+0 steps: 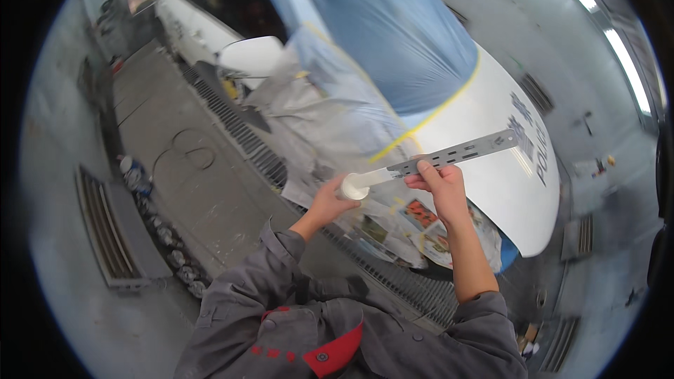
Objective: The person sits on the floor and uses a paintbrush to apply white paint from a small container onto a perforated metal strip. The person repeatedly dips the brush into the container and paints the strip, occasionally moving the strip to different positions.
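Note:
My left hand (324, 203) is closed around a small white cup (355, 188) with white liquid in it. In my right hand (442, 186), pinched between thumb and fingers, is a flat grey paint mixing stick (474, 147) with slots along its length. The stick's lower end is coated white and reaches over the cup's mouth; whether the tip dips into the liquid I cannot tell. Just beyond both hands is a white car (484, 109), its windshield area under blue plastic film (393, 35) edged with yellow tape.
Clear sheeting and printed paper (319, 116) cover the car's near side. A side mirror (253, 55) sticks out at the upper left. Floor grating (239, 130) runs beside the car. A thin hose (207, 151) lies on the grey floor, and several containers (137, 175) stand by the left wall.

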### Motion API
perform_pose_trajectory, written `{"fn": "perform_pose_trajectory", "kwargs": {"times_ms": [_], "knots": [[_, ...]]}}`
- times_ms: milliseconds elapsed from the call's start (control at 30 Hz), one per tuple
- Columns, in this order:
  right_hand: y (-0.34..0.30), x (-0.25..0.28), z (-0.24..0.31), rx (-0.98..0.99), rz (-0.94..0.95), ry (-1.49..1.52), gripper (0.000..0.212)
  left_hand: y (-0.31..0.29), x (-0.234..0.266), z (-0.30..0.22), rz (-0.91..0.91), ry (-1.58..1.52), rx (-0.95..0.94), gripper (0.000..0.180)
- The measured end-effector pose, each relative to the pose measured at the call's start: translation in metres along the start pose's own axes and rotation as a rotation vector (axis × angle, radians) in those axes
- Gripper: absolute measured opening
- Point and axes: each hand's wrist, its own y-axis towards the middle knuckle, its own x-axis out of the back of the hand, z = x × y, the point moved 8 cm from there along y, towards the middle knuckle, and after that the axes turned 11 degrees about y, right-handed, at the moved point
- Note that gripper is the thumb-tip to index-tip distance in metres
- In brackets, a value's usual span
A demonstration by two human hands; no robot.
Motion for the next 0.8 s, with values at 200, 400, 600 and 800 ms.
{"fn": "perform_pose_trajectory", "kwargs": {"times_ms": [200,400,600,800], "knots": [[-0.003,-0.233,0.009,0.200,0.589,-0.174,0.023,-0.094,0.172,0.018,-0.319,0.057,0.055,0.081],[-0.030,-0.438,-0.021,0.301,1.106,-0.304,0.018,-0.211,0.297,0.015,-0.722,0.098,0.100,0.078],[-0.062,-0.585,-0.042,0.489,1.515,-0.335,0.017,-0.297,0.378,0.030,-1.046,0.112,0.123,0.076],[-0.080,-0.709,-0.008,0.641,1.939,-0.231,0.020,-0.347,0.439,0.053,-1.353,0.204,0.154,0.077]]}}
